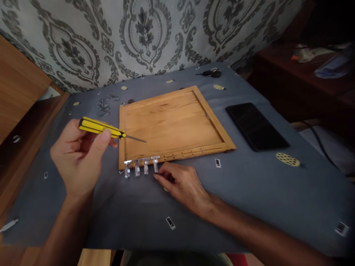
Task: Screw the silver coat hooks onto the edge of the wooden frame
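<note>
My left hand (83, 151) is closed round the yellow-and-black handle of a screwdriver (102, 128), whose thin shaft points right above a framed wooden board (169, 122). The board lies flat, with a row of small holes along its near edge. Several shiny metal clips stand side by side at the left part of that edge. Thumb and fingers of my right hand (183, 183) pinch at the lower end of the rightmost metal clip (155, 165); the fingertips are partly hidden.
Loose metal pieces (104, 104) lie behind the board's left corner. A black phone (256, 125) rests on the grey-blue cloth (222, 207) to the right, and a black-handled item with metal rings (212, 72) is at the back. Wooden furniture (22, 88) borders the left side.
</note>
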Demonstrator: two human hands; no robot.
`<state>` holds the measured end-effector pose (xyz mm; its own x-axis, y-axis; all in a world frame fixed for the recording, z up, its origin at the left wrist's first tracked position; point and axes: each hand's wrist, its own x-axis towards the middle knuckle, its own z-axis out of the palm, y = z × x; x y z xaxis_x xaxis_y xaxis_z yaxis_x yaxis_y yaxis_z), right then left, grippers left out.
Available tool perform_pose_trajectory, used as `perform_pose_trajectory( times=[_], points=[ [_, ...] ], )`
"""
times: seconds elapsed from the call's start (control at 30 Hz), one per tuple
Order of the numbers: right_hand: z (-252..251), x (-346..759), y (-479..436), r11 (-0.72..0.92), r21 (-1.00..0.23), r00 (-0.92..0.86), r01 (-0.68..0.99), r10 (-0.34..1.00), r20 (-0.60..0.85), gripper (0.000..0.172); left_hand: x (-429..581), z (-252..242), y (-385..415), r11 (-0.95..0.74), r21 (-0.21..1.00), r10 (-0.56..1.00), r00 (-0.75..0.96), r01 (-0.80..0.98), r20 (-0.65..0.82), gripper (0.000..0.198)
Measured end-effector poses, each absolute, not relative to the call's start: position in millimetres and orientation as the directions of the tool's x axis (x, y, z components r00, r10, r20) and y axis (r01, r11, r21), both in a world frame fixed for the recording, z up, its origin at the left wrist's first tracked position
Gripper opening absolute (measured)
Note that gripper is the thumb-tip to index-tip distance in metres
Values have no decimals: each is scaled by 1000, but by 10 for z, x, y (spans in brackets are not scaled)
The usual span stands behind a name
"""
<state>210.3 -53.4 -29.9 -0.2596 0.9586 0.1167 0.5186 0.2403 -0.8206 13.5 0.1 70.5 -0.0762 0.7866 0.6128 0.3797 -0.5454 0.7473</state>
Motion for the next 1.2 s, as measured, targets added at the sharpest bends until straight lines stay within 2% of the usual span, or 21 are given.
perform_pose_trajectory(
  times=[0.13,0.27,0.57,0.7,0.83,0.97,1.2],
  points=[
    [-294,2099,-530,237,-825,-253,514,960,118,11,119,625,-9,-555,745,762,-134,369,634,10],
    [-293,2100,-531,241,-827,-252,507,960,126,10,131,590,-52,-505,741,772,-152,442,617,10],
    [-287,2104,-530,244,-815,-251,525,960,126,12,176,514,-133,-581,625,719,-30,522,694,25],
    [-289,2116,-541,236,-809,-232,539,964,127,13,161,509,-94,-531,680,740,-113,506,662,20],
    [-264,2132,-545,221,-788,-223,574,969,109,22,75,515,-40,-517,685,706,-196,513,680,9],
    [-244,2143,-552,226,-773,-245,593,965,94,23,-15,489,30,-474,731,707,-282,491,648,9],
    [-256,2122,-541,234,-714,-262,660,962,74,15,-122,380,148,-617,650,598,-272,444,754,14]
  ],
)
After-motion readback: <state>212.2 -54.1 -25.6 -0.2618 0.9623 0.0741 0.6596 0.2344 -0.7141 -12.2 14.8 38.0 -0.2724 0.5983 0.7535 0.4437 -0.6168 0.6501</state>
